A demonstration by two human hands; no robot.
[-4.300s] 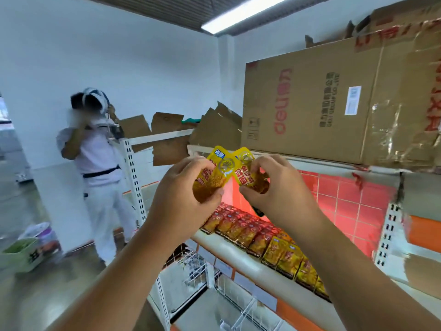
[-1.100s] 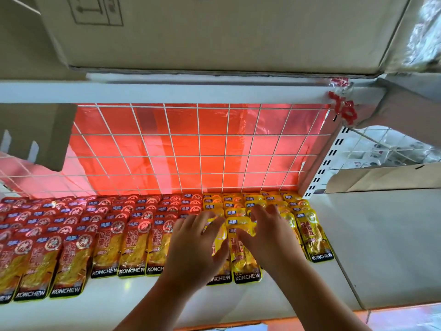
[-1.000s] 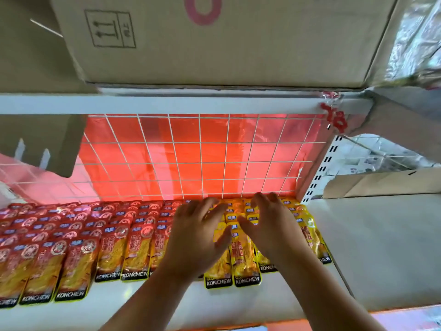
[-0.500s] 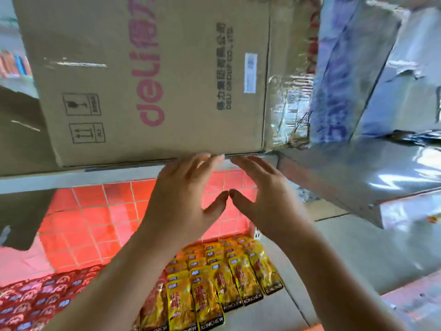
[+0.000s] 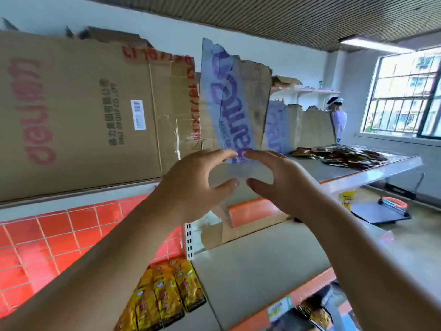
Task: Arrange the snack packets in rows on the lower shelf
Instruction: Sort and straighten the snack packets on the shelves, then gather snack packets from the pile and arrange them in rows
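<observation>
Hovering empty, fingers loose — left hand [image 5: 191, 185], right hand [image 5: 284, 185] — above grey shelf [image 5: 257, 266]; window [image 5: 405, 96] beyond.

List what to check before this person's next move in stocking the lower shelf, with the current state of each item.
1. Left hand free: ok, fingers loosely curved, holding nothing.
2. Right hand free: ok, also holding nothing.
3. More stock within sight: ok, a loose pile of packets lies on the upper shelf to the right.
4. Room on the lower shelf: ok, bare surface shows right of the yellow packets.
5. Rows already placed are tidy: cannot tell, only the right end of the yellow packets shows and the left arm hides the rest.
</observation>
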